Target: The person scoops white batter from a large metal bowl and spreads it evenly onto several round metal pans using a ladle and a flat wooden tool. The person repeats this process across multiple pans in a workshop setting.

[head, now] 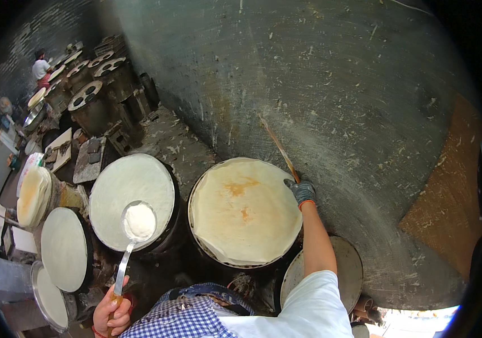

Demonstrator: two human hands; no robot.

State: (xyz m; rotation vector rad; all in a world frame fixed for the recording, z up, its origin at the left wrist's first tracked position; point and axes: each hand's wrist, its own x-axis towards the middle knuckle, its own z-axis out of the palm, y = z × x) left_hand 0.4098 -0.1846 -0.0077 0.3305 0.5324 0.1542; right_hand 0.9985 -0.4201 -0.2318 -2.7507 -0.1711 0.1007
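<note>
My left hand, bare, is closed on the wooden handle of a metal ladle that holds white batter. The ladle's bowl is above a round griddle covered with pale batter; whether they touch I cannot tell. My right hand, in a grey glove with an orange cuff, grips a thin wooden stick pointing up and away from me. It is at the right rim of a second griddle, where a large thin flatbread with brown patches lies, its lower edge slightly folded.
Another batter-coated griddle and a metal pan of white batter stand lower left. Stacked flatbreads are behind them. A round metal plate lies under my right arm. Drum stoves and a person are at the upper left; a wall rises ahead.
</note>
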